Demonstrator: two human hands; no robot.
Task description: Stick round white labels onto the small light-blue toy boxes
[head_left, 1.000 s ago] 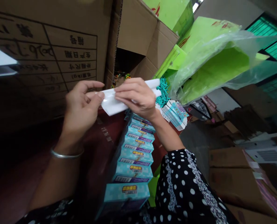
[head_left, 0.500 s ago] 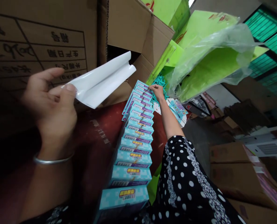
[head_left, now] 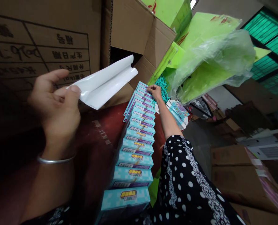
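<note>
My left hand (head_left: pixel 59 106) pinches the near end of a curled white glossy sheet (head_left: pixel 108 82) between thumb and fingers, up at the left. A long row of light-blue and purple boxes (head_left: pixel 139 145) runs away from me over the dark red surface (head_left: pixel 94 134). At the row's far end, my right hand (head_left: pixel 154 91) has its fingers pressed together on the edge of a box; whether something small is between them is too small to tell. Teal sticks (head_left: pixel 162 86) lie in a heap just beyond that hand.
Large cardboard boxes (head_left: pixel 45 31) stand at the left, one open. Green boxes (head_left: pixel 169 12) and a clear plastic bag (head_left: pixel 237 59) are at the back. Flat printed cartons (head_left: pixel 178 112) lie right of my right forearm. More cardboard boxes (head_left: pixel 232 175) stand at the right.
My right hand has shifted slightly left along the far boxes. My left hand still holds the white sheet, now a little further right in view.
</note>
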